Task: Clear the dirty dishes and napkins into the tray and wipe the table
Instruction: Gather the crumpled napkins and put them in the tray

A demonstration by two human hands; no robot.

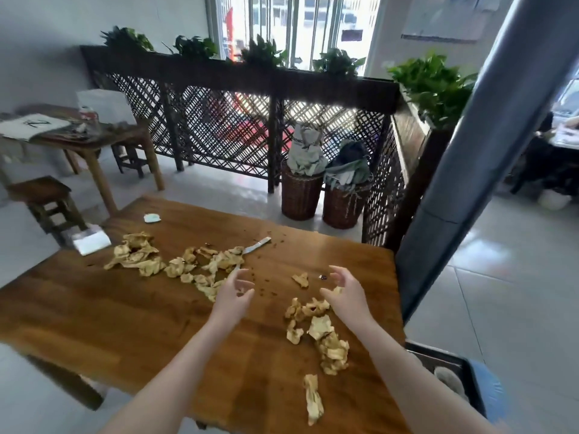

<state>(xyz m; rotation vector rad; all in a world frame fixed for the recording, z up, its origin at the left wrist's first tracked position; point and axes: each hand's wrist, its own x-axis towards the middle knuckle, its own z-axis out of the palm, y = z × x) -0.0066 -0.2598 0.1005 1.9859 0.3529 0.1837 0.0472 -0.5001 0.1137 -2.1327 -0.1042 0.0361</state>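
Over the wooden surface (94,308), both hands hover apart, fingers loosely curled inward and holding nothing. The left hand (233,292) is near the middle and the right hand (344,291) closer to the right edge. Crumpled, yellow-stained napkins (216,261) lie scattered across the surface. One heap is at the far left, and a second trails down to just beyond the left hand's fingers. A third lies beneath and beside the right wrist, and a lone strip is near the front edge. One small scrap (300,279) lies between the hands. A metal utensil (257,245) rests just beyond the middle heap, with dark crumbs (266,281) strewn around it. A white packet (152,218) sits near the far edge, and a tissue pack (91,242) at the left edge. Off the front right corner, lower than the surface, stands a dark tray (438,352); what it holds is too blurred to tell.
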